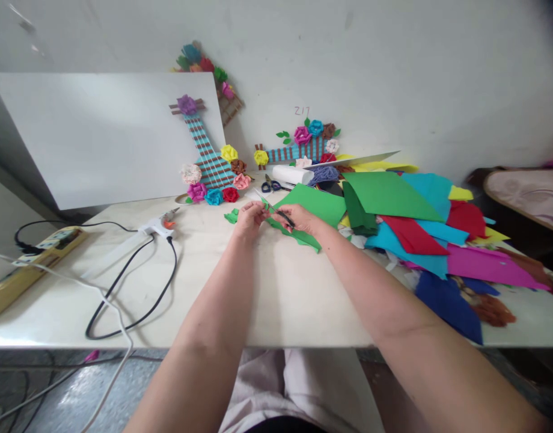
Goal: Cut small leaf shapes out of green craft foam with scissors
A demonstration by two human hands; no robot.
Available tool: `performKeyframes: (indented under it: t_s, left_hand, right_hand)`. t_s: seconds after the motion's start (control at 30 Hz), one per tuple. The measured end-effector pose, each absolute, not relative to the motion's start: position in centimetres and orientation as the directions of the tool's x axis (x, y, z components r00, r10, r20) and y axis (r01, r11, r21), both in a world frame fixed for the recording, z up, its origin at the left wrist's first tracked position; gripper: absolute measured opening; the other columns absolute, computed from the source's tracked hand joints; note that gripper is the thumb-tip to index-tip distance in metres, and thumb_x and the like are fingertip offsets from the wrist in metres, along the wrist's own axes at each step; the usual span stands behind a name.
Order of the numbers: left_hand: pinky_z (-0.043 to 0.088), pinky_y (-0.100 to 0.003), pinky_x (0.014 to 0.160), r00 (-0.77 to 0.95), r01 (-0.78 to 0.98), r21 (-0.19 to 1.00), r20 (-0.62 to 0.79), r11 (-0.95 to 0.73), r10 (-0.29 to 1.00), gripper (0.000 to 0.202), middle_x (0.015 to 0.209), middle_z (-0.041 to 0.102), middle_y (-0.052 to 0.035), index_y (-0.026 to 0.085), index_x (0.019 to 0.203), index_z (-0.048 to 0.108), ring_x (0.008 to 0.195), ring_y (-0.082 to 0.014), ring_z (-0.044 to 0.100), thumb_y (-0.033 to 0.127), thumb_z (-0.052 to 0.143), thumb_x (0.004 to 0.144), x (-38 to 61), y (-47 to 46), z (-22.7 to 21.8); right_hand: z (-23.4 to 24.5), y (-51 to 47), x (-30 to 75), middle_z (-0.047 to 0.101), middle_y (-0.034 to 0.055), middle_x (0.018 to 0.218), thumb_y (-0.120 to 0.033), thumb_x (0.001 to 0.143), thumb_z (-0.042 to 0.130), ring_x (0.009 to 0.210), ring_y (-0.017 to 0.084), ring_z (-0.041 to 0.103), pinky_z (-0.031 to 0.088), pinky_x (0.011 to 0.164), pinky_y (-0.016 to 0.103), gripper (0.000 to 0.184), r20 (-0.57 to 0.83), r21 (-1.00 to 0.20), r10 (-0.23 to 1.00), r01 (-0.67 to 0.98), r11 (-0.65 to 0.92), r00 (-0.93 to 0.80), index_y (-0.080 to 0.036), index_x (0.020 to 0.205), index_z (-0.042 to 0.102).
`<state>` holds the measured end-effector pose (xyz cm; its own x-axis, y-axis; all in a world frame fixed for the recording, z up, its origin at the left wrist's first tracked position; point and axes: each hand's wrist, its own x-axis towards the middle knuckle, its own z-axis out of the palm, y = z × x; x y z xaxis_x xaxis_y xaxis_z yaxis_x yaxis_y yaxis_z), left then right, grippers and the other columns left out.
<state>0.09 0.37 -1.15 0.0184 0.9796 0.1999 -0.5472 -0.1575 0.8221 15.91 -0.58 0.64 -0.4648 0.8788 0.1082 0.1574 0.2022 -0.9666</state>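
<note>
Green paper dominates the head view around the hands; clock directions take the hands as the centre, with twelve pointing away from the wearer. The left hand (252,216) has thumb and fingers narrowed in a pinch on a small green piece (266,206), seemingly to steady it near the blades. The right hand (299,218) is curled around the dark handles of the scissors (284,217), probably for control, their blades pointing between ten and eleven; how far these part is too small to tell. The piece lies at the left fingertips, just beside the blades. A green sheet (324,201) rests at two o'clock, a green strip (303,239) at four, perhaps kept close for easy reach. The glue gun (155,227) lies at nine, well apart from the hands, probably to leave them room.
</note>
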Motion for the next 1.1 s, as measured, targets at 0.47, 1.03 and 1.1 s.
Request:
performKeyframes:
  t_s: [0.47, 1.03, 1.1]
  left_hand:
    - [0.047, -0.024, 0.056, -0.003, -0.554, 0.821, 0.164, -0.138, 0.986, 0.015, 0.057, 0.056, -0.0003, 0.014, 0.061, 0.055, 0.054, -0.0094, 0.053, 0.017, 0.069, 0.056, 0.1, 0.3, -1.0]
    - [0.049, -0.025, 0.057, 0.07, -0.499, 0.863, 0.125, -0.074, 0.99, 0.019, 0.064, 0.06, -0.002, 0.014, 0.066, 0.059, 0.057, -0.0106, 0.056, 0.022, 0.074, 0.057, 0.3, 0.0, -1.1]
    - [0.05, -0.025, 0.059, 0.077, -0.491, 0.867, 0.139, -0.084, 0.987, 0.019, 0.067, 0.061, -0.0025, 0.014, 0.067, 0.06, 0.059, -0.011, 0.056, 0.023, 0.074, 0.058, 0.3, 0.1, -1.2]
  right_hand:
    - [0.6, -0.3, 15.8, 0.052, -0.0062, 0.047, -0.037, 0.071, 0.07, 0.034, 0.008, 0.046, 0.036, 0.037, 0.019, 0.029, 0.134, -0.921, 0.959, 0.327, 0.213, -0.248, -0.015, 0.088, 0.062]
    - [1.6, -0.1, 17.8, 0.071, 0.012, 0.084, -0.035, 0.055, 0.078, 0.084, 0.026, 0.065, 0.047, 0.065, 0.029, 0.027, 0.074, -0.417, 0.995, 0.905, 0.088, -0.062, -0.018, 0.075, 0.073]
    - [1.4, 0.4, 18.2, 0.07, 0.0067, 0.073, -0.026, 0.053, 0.078, 0.078, 0.023, 0.065, 0.046, 0.062, 0.026, 0.017, 0.056, -0.522, 0.991, 0.842, 0.133, -0.121, -0.019, 0.067, 0.072]
